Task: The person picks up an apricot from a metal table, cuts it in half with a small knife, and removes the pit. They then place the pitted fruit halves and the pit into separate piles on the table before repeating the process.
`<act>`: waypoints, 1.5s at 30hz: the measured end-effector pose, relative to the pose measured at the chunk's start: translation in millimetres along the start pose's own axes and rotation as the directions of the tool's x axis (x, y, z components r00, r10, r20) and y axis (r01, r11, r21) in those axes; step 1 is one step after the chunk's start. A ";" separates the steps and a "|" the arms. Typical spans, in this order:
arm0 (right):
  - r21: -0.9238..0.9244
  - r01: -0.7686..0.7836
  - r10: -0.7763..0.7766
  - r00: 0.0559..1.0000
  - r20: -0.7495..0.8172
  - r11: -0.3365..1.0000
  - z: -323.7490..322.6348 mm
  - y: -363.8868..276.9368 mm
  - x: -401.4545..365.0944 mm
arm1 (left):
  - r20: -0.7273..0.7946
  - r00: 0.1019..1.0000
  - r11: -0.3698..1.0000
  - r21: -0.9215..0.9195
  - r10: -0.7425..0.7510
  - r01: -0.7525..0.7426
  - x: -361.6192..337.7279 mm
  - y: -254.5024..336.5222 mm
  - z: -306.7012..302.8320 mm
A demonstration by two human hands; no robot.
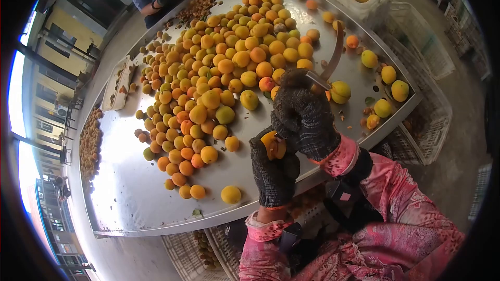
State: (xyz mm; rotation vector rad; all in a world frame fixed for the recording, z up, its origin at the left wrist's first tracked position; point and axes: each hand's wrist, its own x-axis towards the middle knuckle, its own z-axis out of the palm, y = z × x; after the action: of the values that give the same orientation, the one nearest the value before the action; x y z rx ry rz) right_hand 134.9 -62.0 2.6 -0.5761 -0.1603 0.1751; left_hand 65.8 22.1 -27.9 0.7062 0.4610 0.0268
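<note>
At table (122, 192) edge, left hand (273, 174) closed round half-hidden fruit (272, 146); right hand (307, 117) clasps curved tool (337, 51), gripped part covered.

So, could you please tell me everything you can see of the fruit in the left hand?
The fruit is orange-yellow, rounded and partly hidden, with a dark mark near its upper right; whether that is a cut is unclear. The gloved left hand grips it over the near side of the metal table, with the right hand close by.
</note>
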 end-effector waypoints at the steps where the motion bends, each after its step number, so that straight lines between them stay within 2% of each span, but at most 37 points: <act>1: 0.047 -0.005 0.005 1.000 -0.003 0.999 -1.5 -0.2 -0.5 | 0.029 0.999 0.992 -0.125 -0.015 0.019 5.7 -4.6 -9.4; 2: 0.048 -0.005 0.005 1.000 -0.005 0.999 -2.7 -0.8 -0.5 | 0.060 0.998 0.968 -0.246 -0.028 0.042 9.5 -7.8 -15.3; 3: 0.062 -0.024 0.024 1.000 -0.007 0.998 -3.9 -1.8 -0.1 | 0.058 0.998 0.968 -0.246 -0.030 0.044 11.3 -11.1 -18.7; 4: 0.074 -0.041 0.042 0.999 -0.007 0.996 -5.3 -3.1 0.7 | 0.171 0.866 0.722 0.490 0.470 -0.489 12.7 -14.4 -20.3; 5: 0.070 -0.040 0.041 0.999 -0.010 0.997 -7.6 -4.3 2.0 | 0.573 0.550 -0.166 0.769 0.608 -0.617 13.0 -16.4 -19.8; 6: 0.095 -0.114 0.114 0.993 -0.002 0.989 -10.7 -4.6 3.7 | 0.572 0.552 -0.162 0.769 0.606 -0.619 11.3 -15.1 -19.0; 7: 0.118 -0.188 0.188 0.982 0.011 0.975 -13.1 -4.0 5.2 | 0.562 0.626 -0.147 0.796 0.540 -0.588 8.8 -10.7 -17.7; 8: 0.117 -0.188 0.188 0.982 0.010 0.975 -14.1 -2.5 6.2 | 0.546 0.694 -0.136 0.821 0.470 -0.554 7.3 -7.2 -17.4; 9: 0.050 -0.186 0.186 0.982 0.020 0.981 -14.5 -0.2 7.5 | 0.545 0.694 -0.135 0.821 0.471 -0.554 7.4 -5.9 -18.0; 11: -0.017 -0.184 0.185 0.982 0.028 0.983 -19.5 2.8 9.9 | 0.421 0.843 0.108 0.871 0.334 -0.479 7.0 -3.0 -18.5; 12: -0.083 -0.203 0.212 0.970 0.121 0.976 -24.7 2.5 11.0 | 0.419 0.844 0.111 0.872 0.335 -0.477 5.3 0.4 -17.0; 13: -0.150 -0.214 0.242 0.947 0.212 0.965 -26.9 2.3 11.5 | 0.381 0.889 0.135 0.896 0.254 -0.423 3.0 5.2 -13.1; 14: -0.153 -0.214 0.244 0.946 0.213 0.965 -23.9 4.5 12.5 | 0.340 0.925 0.155 0.918 0.171 -0.366 1.7 7.9 -10.4; 15: 0.226 -0.360 0.364 0.931 0.025 0.905 -18.8 8.6 14.1 | 0.339 0.925 0.158 0.917 0.173 -0.366 3.4 5.7 -14.0; 16: 0.590 -0.372 0.525 0.844 -0.106 0.717 -15.6 10.9 14.3 | 0.390 0.896 0.103 0.903 0.213 -0.417 6.6 1.7 -20.5; 17: 0.588 -0.374 0.526 0.844 -0.105 0.717 -14.0 7.0 11.2 | 0.441 0.862 0.045 0.884 0.249 -0.465 8.5 -0.4 -23.9; 18: -0.104 -0.227 0.237 0.966 0.099 0.968 -11.0 -1.5 5.6 | 0.441 0.862 0.046 0.884 0.251 -0.465 8.7 0.3 -23.7; 19: -0.648 0.229 0.118 0.887 0.446 0.726 -6.7 -9.4 0.5 | 0.518 0.830 -0.011 0.850 0.208 -0.527 8.9 1.7 -24.1; 21: -0.675 0.170 0.184 0.889 0.420 0.718 -1.2 -15.4 -2.6 | 0.589 0.792 -0.065 0.807 0.160 -0.587 8.9 5.7 -26.4; 23: -0.661 0.552 0.055 0.745 0.665 0.509 -4.8 -12.7 -1.5 | 0.618 0.785 -0.056 0.786 0.034 -0.616 7.9 8.5 -31.3; 24: -0.658 0.593 0.058 0.721 0.691 0.464 -7.2 -10.7 -1.1 | 0.618 0.785 -0.055 0.786 0.034 -0.616 8.0 6.9 -33.4; 28: -0.645 0.482 0.132 0.732 0.669 0.594 -4.1 -14.9 -6.3 | 0.773 0.623 -0.239 0.632 0.120 -0.738 12.0 1.0 -38.5; 29: -0.610 0.574 0.051 0.704 0.709 0.546 -3.4 -15.7 -5.2 | 0.807 0.575 -0.286 0.587 0.135 -0.757 12.1 -0.3 -38.5; 30: -0.571 0.660 -0.029 0.666 0.746 0.488 -3.2 -16.5 -4.4 | 0.808 0.574 -0.287 0.586 0.133 -0.758 9.8 -3.1 -35.9; 31: -0.571 0.662 -0.031 0.665 0.746 0.486 -10.4 -14.4 -2.7 | 0.621 0.771 0.149 0.757 0.138 -0.636 1.9 -0.3 -17.2; 32: -0.523 0.369 -0.030 0.837 0.546 0.768 -16.5 -12.4 0.4 | 0.414 0.910 0.548 0.755 0.027 -0.360 -2.6 0.0 -6.5; 33: -0.334 0.050 0.065 0.944 0.325 0.941 -21.3 -11.6 2.6 | 0.415 0.909 0.550 0.753 0.028 -0.361 -2.8 -2.8 -5.7; 34: -0.066 -0.032 0.050 0.956 0.290 0.997 -24.4 -10.8 4.6 | 0.443 0.894 0.537 0.738 0.072 -0.409 -2.1 -5.4 -5.7; 35: -0.067 -0.028 0.046 0.957 0.288 0.997 -24.9 -10.2 4.9 | 0.469 0.876 0.521 0.723 0.113 -0.455 -0.8 -8.1 -6.6; 37: 0.283 -0.224 0.170 0.964 0.203 0.933 -29.8 -5.7 5.9 | 0.515 0.834 0.486 0.687 0.199 -0.540 1.6 -13.9 -10.6; 38: 0.282 -0.224 0.170 0.964 0.202 0.933 -35.2 -4.4 9.9 | 0.536 0.809 0.464 0.669 0.241 -0.581 2.9 -16.2 -12.7; 40: 0.266 -0.315 0.102 0.798 0.594 0.911 -47.0 -3.4 20.1 | 0.574 0.753 0.416 0.629 0.321 -0.657 4.7 -19.4 -16.0; 41: 0.266 -0.315 0.102 0.798 0.594 0.911 -47.7 -1.6 18.7 | 0.592 0.721 0.388 0.608 0.360 -0.693 4.2 -18.1 -14.0; 42: 0.172 -0.310 0.207 0.871 0.445 0.935 -47.8 1.1 15.2 | 0.592 0.721 0.388 0.608 0.360 -0.692 2.7 -14.1 -11.6; 43: 0.076 -0.321 0.290 0.917 0.273 0.944 -47.3 4.1 11.3 | 0.583 0.746 0.309 0.680 0.322 -0.665 -0.2 -7.5 -8.5; 44: 0.075 -0.325 0.294 0.916 0.274 0.943 -41.4 4.4 7.3 | 0.568 0.771 0.225 0.743 0.288 -0.631 -2.4 -3.0 -6.3; 45: 0.011 -0.279 0.270 0.940 0.209 0.960 -31.9 3.1 2.8 | 0.566 0.772 0.226 0.744 0.290 -0.630 1.9 -6.7 -12.1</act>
State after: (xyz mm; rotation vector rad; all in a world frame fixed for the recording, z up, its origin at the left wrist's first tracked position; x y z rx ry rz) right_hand 143.6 -75.5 -25.2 -0.5372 -0.2769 0.5100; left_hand 61.6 24.8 -41.0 1.9685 -0.1565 0.2563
